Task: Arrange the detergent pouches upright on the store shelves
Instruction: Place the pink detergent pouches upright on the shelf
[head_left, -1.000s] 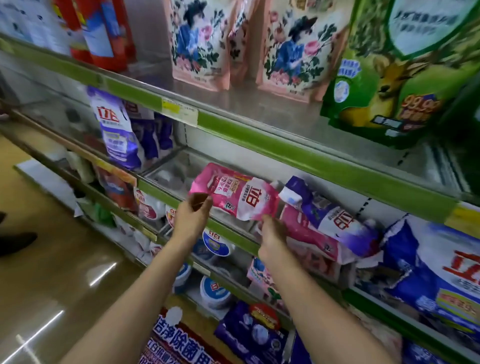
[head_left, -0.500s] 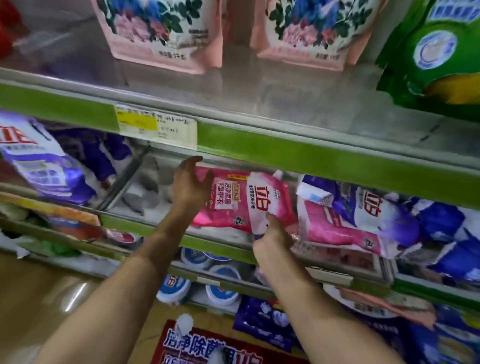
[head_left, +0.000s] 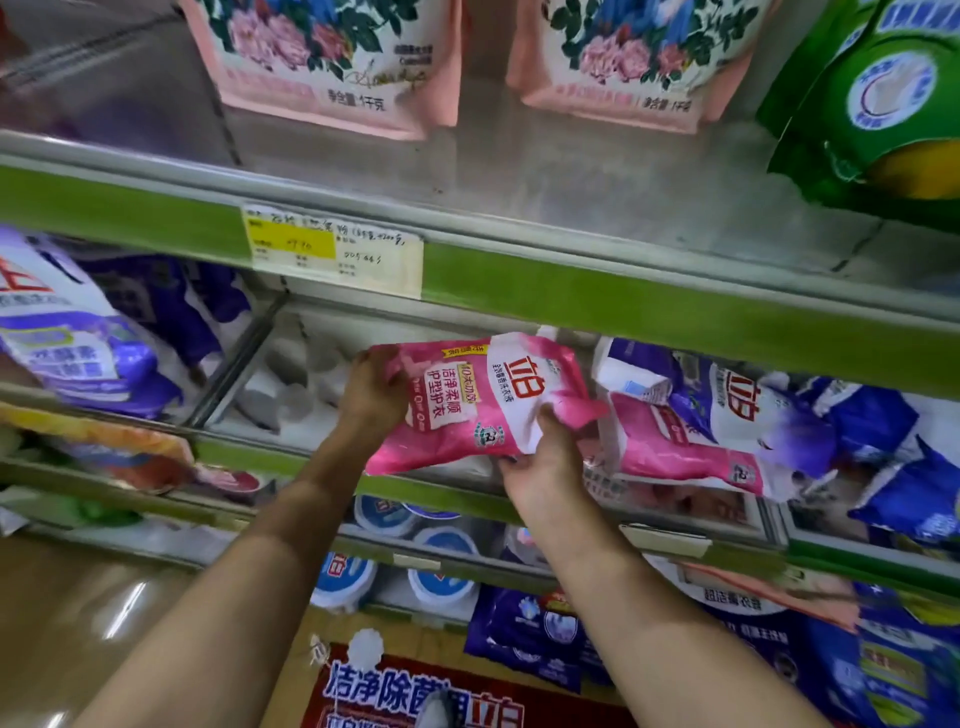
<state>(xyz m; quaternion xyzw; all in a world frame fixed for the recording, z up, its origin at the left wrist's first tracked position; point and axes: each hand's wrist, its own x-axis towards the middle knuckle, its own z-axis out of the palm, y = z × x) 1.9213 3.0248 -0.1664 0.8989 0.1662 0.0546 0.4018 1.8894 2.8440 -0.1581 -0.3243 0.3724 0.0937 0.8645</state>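
Pink pouch (head_left: 467, 405) lies sideways at the middle shelf (head_left: 291, 462) front, over the bare bay. Left hand (head_left: 371, 395) grips its base end, right hand (head_left: 540, 467) pinches the top corner, fingers curled. Advise: rotate base down, seat flat, then release.

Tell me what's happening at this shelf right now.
A person is stocking detergent pouches. Both hands hold a pink pouch sideways at the front of the middle shelf: the left hand grips its left end, the right hand its lower right edge. It is not yet upright. Beside it, a purple pouch lies slumped over another pink one.
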